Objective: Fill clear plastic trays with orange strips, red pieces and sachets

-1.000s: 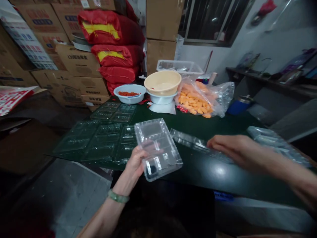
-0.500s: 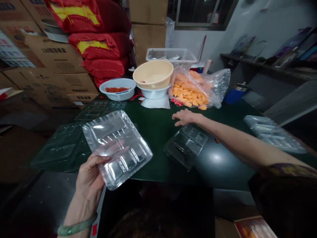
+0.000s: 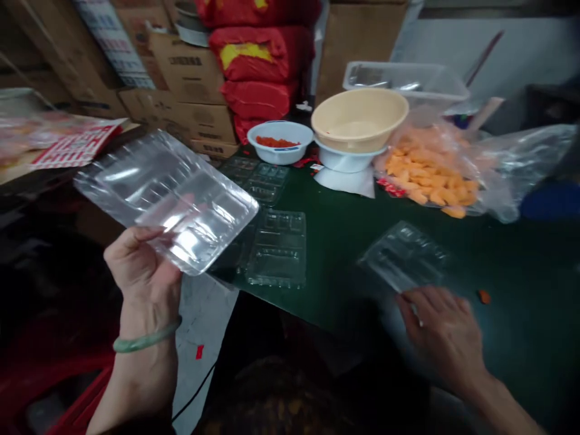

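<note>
My left hand (image 3: 147,266) is raised at the left, its thumb and fingers gripping a stack of clear compartment plastic trays (image 3: 181,193) by the near edge. The stack tilts above the table's left side. Low on the right, my right hand (image 3: 441,326) pinches the near corner of a single clear plastic tray (image 3: 403,257) over the table; blur softens this tray. More clear plastic trays (image 3: 278,248) lie on the green table (image 3: 335,254) beside and behind the held stack, which partly hides them.
At the back stand a blue basin (image 3: 281,154) of red-orange food, a cream basin (image 3: 360,130) on a pale bowl, and a plastic bag of orange pieces (image 3: 430,169). One small orange piece (image 3: 484,296) lies at right. Cardboard boxes (image 3: 190,72) and red bundles (image 3: 263,57) are stacked behind.
The view has swung left. My right hand has drawn back from the far side of the single tray to its near corner. My left hand still holds the stack, now further left over the table.
</note>
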{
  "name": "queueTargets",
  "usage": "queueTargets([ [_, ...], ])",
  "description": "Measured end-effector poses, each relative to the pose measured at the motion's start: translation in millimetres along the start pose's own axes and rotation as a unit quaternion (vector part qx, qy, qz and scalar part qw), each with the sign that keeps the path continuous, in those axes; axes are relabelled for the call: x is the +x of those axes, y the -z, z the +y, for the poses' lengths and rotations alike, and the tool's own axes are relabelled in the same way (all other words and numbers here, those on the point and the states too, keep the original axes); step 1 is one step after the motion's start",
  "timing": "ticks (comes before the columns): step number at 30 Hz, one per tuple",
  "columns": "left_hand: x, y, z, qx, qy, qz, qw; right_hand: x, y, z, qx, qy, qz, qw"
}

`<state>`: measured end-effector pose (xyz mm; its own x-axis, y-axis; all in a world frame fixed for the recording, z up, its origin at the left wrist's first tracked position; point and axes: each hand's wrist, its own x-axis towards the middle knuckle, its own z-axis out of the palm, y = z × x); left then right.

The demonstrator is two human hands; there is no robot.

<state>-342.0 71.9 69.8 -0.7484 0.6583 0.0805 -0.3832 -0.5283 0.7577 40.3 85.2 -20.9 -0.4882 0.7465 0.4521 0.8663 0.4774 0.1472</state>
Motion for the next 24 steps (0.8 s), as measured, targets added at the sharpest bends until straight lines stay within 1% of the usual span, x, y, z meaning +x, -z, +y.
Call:
queueTargets([
  [2,5,9.3,16,0.0,-0.065,-0.001,0.998,40,-5,4,-0.02,0.012,0.053,0.998],
  [3,5,14.1,23,0.002,-0.076,0.004,0.997,62,-11,3,-0.025,0.022,0.063,0.997],
  [4,4,18.7,28,0.003,-0.074,0.012,0.997,85,-19,1,-0.026,0.034,0.059,0.997],
  [7,-1,31.4,39,-0.006,-0.02,0.059,0.998,155,-54,-14,-0.012,0.06,-0.002,0.998],
  [9,-3,39.1,42,-0.019,0.023,0.101,0.994,195,-80,-27,-0.006,0.071,-0.05,0.996],
  [11,-5,46.5,44,-0.029,0.06,0.13,0.989,225,-100,-40,0.002,0.085,-0.101,0.991],
  [12,-5,49.9,44,-0.033,0.08,0.136,0.987,237,-108,-45,0.009,0.097,-0.127,0.987],
  [14,-5,55.3,44,-0.037,0.113,0.137,0.983,253,-118,-53,0.027,0.128,-0.169,0.977],
  [16,-5,57.8,41,-0.041,0.139,0.133,0.98,260,-122,-58,0.038,0.161,-0.191,0.968],
  [17,-6,57.5,39,-0.043,0.15,0.128,0.98,262,-122,-60,0.042,0.171,-0.192,0.966],
  [19,-6,53.7,32,-0.043,0.17,0.108,0.979,260,-115,-62,0.078,0.152,-0.167,0.971],
  [20,-7,50.1,28,-0.041,0.185,0.09,0.978,256,-109,-64,0.125,0.124,-0.143,0.974],
  [21,-8,45.6,23,-0.037,0.2,0.072,0.977,250,-99,-66,0.194,0.084,-0.118,0.97],
  [22,-9,40.1,18,-0.03,0.217,0.05,0.974,242,-88,-68,0.28,0.038,-0.098,0.954],
  [23,-11,34.0,13,-0.023,0.233,0.03,0.972,233,-74,-70,0.37,-0.008,-0.089,0.925],
  [24,-13,27.3,7,-0.017,0.247,0.01,0.969,222,-58,-73,0.454,-0.048,-0.093,0.885],
])
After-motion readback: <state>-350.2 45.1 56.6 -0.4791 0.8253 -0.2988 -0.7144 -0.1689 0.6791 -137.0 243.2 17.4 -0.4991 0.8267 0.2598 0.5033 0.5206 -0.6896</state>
